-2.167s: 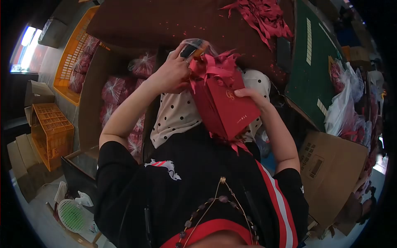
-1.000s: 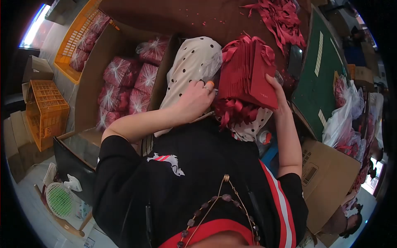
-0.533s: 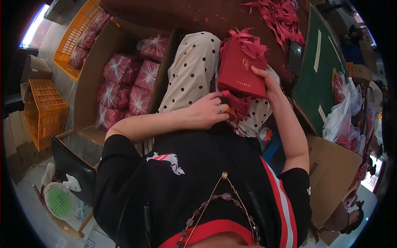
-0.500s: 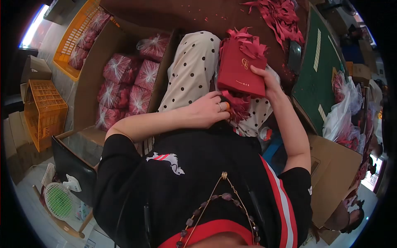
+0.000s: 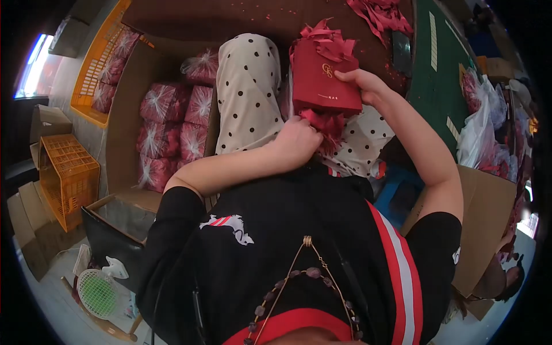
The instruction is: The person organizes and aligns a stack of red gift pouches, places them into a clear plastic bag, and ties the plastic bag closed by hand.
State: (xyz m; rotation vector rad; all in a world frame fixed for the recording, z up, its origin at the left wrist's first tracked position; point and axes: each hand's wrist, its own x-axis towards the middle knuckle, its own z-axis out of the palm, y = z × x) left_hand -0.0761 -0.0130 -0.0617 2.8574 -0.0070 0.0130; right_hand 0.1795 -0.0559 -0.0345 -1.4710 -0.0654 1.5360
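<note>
A stack of red paper bags (image 5: 325, 80) with gold print faces up over the lap, with loose red ribbons (image 5: 328, 43) at its far end and more ribbons (image 5: 329, 129) at its near end. My right hand (image 5: 365, 85) grips the stack's right side, thumb on the top face. At the near left corner, my left hand (image 5: 298, 139) is closed beside the near ribbons; whatever its fingers hold is hidden. Polka-dot cloth (image 5: 247, 92) covers both legs under the stack.
A cardboard box (image 5: 123, 115) on the left holds several plastic-wrapped red bundles (image 5: 164, 103). Orange crates (image 5: 69, 178) stand farther left. A red ribbon pile (image 5: 382, 17) and a dark phone (image 5: 401, 53) lie on the brown surface ahead. At right, an open carton (image 5: 489, 201).
Earlier the stack was tilted with its bag edges showing; now its printed face is up. My left hand has moved from the far end to the near corner. The view has also shifted.
</note>
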